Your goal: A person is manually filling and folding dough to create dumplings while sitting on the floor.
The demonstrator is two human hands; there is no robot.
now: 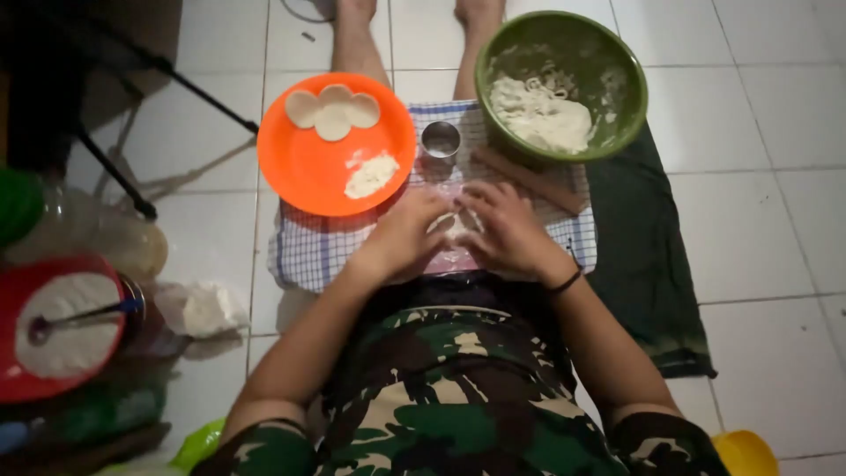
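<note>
Pale dough piece: a small whitish lump (456, 226) lies between both hands on the checked cloth, mostly hidden by fingers; its long axis and which way it points cannot be told.
Left hand: the left hand (407, 234) curls over the lump from the left, fingers bent in and touching it, a narrow grip.
Right hand: the right hand (509, 231) covers the lump from the right, fingers bent and closed on it; a dark band sits on the wrist.
Cloth: a blue-and-white checked cloth (308, 251) is spread flat, with a dark green cloth (648, 256) under it showing to the right.
Cutter: a round metal ring (441, 139) stands upright just beyond the hands.
Rolling pin: a brown wooden stick (529, 179) lies aslant between ring and bowl, its long axis running from upper left to lower right.
Plate: an orange plate (308, 167) carries four pale dough discs (333, 110) at its far edge and a small flour heap (370, 174).
Bowl: a green bowl (617, 66) holds a mass of white dough (542, 115).
Left side: a red dish of flour (62, 322) with a spoon in it, and a crumpled white bag (203, 308) beside it.
Floor: white tiles (758, 220) in dim light; the person sits with legs stretched ahead.
</note>
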